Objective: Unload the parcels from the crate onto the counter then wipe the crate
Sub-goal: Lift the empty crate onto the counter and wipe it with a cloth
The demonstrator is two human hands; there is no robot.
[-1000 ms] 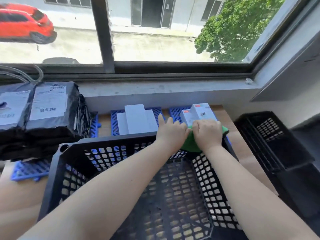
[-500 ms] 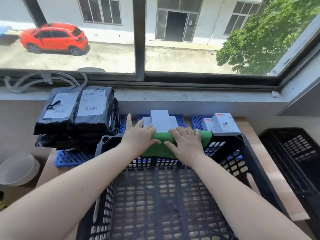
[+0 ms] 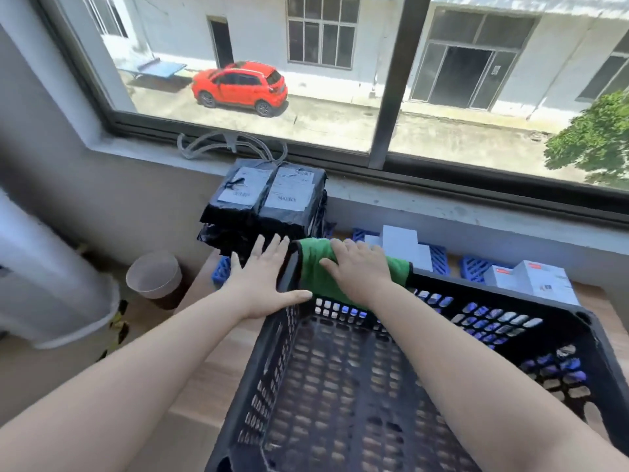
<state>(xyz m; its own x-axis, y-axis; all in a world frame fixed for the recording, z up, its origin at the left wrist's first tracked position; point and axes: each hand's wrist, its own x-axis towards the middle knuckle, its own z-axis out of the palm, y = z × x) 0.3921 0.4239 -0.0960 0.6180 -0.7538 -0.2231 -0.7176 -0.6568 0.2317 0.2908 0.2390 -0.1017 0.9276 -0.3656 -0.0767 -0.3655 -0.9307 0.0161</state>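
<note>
The black perforated crate [image 3: 510, 321] stands empty on the wooden counter [image 3: 218, 369]. A green cloth [image 3: 315, 267] is draped over the crate's far rim near its left corner. My right hand [image 3: 357, 267] presses flat on the cloth. Resting on the crate's far left corner is my left hand [image 3: 265, 281], fingers spread, thumb along the rim, holding nothing. Black bagged parcels [image 3: 269, 202] are stacked behind the corner. White boxes [image 3: 401, 247] and more white boxes [image 3: 534, 281] lie beyond the crate on blue mats.
A window sill [image 3: 442, 206] and window run along the back. Left of the counter, lower down, sits a round brown bin [image 3: 155, 277] next to a large white cylinder [image 3: 44, 287]. A grey cable [image 3: 224, 144] coils on the sill.
Both hands and the green cloth have slid left along the crate's far rim to its left corner. My left hand has come off the cloth onto the corner. My view has swung left.
</note>
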